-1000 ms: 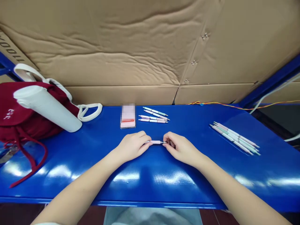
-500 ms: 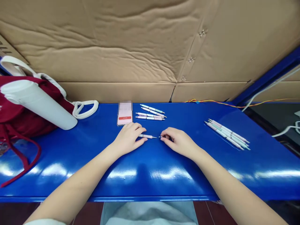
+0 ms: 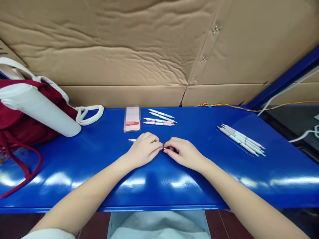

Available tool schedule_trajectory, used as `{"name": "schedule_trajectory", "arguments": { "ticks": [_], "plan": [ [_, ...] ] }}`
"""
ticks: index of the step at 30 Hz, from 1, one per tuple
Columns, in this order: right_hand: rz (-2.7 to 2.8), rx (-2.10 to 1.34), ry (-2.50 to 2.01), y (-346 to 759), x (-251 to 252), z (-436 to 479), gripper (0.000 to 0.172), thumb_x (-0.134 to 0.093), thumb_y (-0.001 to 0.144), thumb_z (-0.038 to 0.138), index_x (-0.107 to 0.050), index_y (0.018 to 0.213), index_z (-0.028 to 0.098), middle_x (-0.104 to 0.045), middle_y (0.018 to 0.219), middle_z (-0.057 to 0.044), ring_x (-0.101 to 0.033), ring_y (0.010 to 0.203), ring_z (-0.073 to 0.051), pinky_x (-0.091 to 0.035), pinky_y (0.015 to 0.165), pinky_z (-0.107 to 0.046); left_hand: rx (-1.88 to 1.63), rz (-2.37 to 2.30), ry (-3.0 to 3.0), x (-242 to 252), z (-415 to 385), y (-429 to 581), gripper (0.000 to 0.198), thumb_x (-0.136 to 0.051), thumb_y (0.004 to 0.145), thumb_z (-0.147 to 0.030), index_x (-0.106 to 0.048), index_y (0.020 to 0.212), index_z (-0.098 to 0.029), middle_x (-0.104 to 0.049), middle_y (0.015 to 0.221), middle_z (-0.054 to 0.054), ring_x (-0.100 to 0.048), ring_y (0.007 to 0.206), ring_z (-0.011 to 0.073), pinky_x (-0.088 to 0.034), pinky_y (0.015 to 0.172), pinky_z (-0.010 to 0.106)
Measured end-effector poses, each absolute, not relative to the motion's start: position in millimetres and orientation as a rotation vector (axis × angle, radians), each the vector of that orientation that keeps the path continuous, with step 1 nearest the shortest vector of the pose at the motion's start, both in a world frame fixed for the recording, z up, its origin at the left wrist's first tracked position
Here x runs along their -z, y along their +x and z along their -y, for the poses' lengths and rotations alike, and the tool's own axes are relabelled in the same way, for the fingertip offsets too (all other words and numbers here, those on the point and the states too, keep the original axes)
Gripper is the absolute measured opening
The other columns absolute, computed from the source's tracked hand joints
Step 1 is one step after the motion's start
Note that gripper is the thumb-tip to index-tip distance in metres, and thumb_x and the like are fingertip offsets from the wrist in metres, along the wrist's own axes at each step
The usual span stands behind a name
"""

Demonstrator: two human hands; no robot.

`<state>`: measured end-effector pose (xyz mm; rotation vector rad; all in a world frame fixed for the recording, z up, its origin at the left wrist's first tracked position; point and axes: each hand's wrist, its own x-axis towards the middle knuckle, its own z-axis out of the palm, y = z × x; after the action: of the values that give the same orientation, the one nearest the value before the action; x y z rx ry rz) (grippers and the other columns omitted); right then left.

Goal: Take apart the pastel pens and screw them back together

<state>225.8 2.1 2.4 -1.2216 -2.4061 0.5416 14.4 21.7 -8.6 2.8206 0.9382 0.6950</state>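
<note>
My left hand (image 3: 144, 151) is closed over a pale pen (image 3: 132, 140), whose far end pokes out to the left of the fingers. Most of the pen is covered by that hand. My right hand (image 3: 183, 152) pinches a small metal piece (image 3: 163, 147) at the pen's other end, between the two sets of fingertips. The piece is too small and hidden to tell whether it is seated on the pen. Several pink, white and green pens (image 3: 159, 121) lie beyond my hands, and another bunch of pens (image 3: 243, 141) rests to the right.
A phone (image 3: 132, 119) lies behind my left hand. On the left are a dark red bag (image 3: 57, 113) and a white cylindrical bottle (image 3: 45, 109). Cardboard (image 3: 124, 66) backs the blue table (image 3: 159, 196). Thin coloured wires (image 3: 224, 106) run along its back edge.
My hands have come together. The left hand has slid right along the pen, and the right hand has brought the small metal piece left to the pen's end.
</note>
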Motion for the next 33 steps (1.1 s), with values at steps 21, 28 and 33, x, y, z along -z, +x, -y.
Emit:
{"name": "schedule_trajectory", "arguments": {
  "ticks": [21, 28, 33],
  "plan": [
    [2.632, -0.21, -1.222, 222.8, -8.2, 4.3, 0.025, -0.051, 0.089, 0.04, -0.067, 0.094, 0.021, -0.059, 0.085, -0.006, -0.052, 0.08, -0.018, -0.04, 0.066, -0.027, -0.38, -1.228, 2.792, -15.2, -34.9, -17.5, 0.027, -0.055, 0.084, -0.04, -0.065, 0.097, -0.019, -0.06, 0.093, 0.006, -0.055, 0.089, 0.0221, -0.045, 0.078, 0.035],
    [2.675, -0.189, -1.144, 215.1, -6.9, 6.3, 0.023, -0.044, 0.09, 0.026, -0.066, 0.088, 0.018, -0.06, 0.084, -0.007, -0.049, 0.075, -0.017, -0.036, 0.067, -0.029, -0.23, -1.292, 2.715, -12.8, -34.5, -18.7, 0.018, -0.048, 0.088, -0.027, -0.064, 0.089, -0.019, -0.062, 0.086, 0.004, -0.06, 0.081, 0.0172, -0.046, 0.069, 0.027],
    [2.736, -0.408, -1.037, 210.8, -14.8, 17.6, 0.038, -0.061, 0.078, 0.053, -0.062, 0.091, 0.017, -0.06, 0.083, -0.006, -0.051, 0.077, -0.02, -0.035, 0.071, -0.032, -0.198, -1.307, 2.693, -13.5, -34.4, -17.3, 0.014, -0.05, 0.086, -0.025, -0.062, 0.089, -0.019, -0.062, 0.087, 0.003, -0.06, 0.081, 0.0171, -0.045, 0.068, 0.026]
  ]
}}
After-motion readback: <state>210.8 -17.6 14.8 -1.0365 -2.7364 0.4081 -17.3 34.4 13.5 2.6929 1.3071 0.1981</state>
